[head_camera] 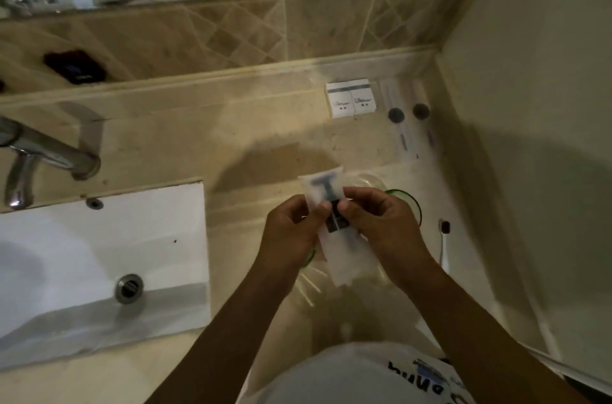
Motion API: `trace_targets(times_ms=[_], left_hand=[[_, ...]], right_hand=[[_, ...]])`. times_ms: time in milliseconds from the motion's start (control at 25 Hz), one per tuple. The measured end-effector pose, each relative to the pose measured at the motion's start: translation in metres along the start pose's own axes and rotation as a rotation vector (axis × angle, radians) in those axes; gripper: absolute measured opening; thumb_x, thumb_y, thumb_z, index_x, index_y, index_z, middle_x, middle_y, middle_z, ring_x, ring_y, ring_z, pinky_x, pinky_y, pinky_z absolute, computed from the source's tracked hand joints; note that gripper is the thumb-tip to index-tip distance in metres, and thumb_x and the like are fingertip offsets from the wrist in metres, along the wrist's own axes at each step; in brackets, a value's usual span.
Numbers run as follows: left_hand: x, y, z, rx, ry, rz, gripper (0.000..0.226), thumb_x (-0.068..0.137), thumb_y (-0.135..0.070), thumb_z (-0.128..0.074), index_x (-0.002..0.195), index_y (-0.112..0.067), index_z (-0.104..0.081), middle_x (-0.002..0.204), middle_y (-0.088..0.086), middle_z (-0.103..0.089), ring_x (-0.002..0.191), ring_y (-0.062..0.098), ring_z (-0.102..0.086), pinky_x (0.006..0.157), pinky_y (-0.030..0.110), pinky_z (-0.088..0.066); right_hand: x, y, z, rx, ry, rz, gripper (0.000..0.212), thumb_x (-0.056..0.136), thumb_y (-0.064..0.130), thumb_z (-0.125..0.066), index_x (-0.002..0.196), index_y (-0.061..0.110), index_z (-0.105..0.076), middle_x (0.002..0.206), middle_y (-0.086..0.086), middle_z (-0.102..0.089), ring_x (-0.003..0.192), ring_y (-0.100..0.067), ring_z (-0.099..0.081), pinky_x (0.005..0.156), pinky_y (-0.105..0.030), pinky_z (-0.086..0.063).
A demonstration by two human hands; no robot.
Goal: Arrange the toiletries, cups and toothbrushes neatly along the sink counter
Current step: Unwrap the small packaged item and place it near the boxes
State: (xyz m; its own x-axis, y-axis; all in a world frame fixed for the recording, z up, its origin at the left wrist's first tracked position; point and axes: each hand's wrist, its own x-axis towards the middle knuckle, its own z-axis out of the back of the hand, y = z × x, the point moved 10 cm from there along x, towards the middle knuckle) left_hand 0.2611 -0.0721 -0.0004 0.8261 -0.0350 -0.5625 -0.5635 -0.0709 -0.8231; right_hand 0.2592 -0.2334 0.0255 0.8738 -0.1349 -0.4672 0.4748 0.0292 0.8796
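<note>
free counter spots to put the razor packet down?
Both hands hold the razor packet. Bare counter runs between the tap and the white boxes, behind the sink. The right corner is crowded: boxes, two wrapped sachets, green-rimmed cups, toothbrush.

Beige marble counter (205, 125), white sink (82, 254), green-rimmed cup (405, 196)

The light is dim and yellowish. Everything looks blurry. Dark shadows fall on the counter (271, 125). Edges bend.
</note>
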Motion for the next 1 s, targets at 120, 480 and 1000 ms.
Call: trace_targets(times_ms=[120, 480, 1000], left_hand=[[0.025, -0.014, 0.022, 0.032, -0.088, -0.049, 0.015, 0.092, -0.017, -0.068, 0.105, -0.012, -0.075, 0.096, 0.006, -0.079, 0.089, 0.025, -0.075, 0.080, 0.043, -0.061], [0.098, -0.024, 0.022, -0.006, -0.091, 0.036, 0.014, 0.092, -0.019, -0.067, 0.100, -0.011, -0.076, 0.094, 0.009, -0.079, 0.089, 0.028, -0.075, 0.080, 0.042, -0.061], [0.224, -0.032, 0.020, 0.439, -0.181, 0.059, 0.023, 0.088, -0.025, -0.072, 0.085, -0.003, -0.073, 0.080, 0.017, -0.074, 0.075, 0.036, -0.071, 0.071, 0.046, -0.061]], right_hand=[[0.016, -0.001, -0.020, -0.081, 0.083, -0.046, 0.019, 0.089, 0.020, -0.069, 0.107, 0.016, -0.074, 0.097, -0.001, -0.078, 0.088, -0.018, -0.073, 0.075, -0.030, -0.060], [0.081, 0.012, -0.035, -0.284, 0.129, -0.034, 0.008, 0.089, 0.029, -0.069, 0.091, 0.024, -0.074, 0.085, 0.005, -0.076, 0.075, -0.007, -0.072, 0.073, -0.028, -0.061], [0.218, -0.006, -0.030, -0.554, 0.068, -0.067, 0.011, 0.085, 0.027, -0.069, 0.088, 0.018, -0.075, 0.086, 0.002, -0.074, 0.082, -0.013, -0.068, 0.072, -0.025, -0.054]])
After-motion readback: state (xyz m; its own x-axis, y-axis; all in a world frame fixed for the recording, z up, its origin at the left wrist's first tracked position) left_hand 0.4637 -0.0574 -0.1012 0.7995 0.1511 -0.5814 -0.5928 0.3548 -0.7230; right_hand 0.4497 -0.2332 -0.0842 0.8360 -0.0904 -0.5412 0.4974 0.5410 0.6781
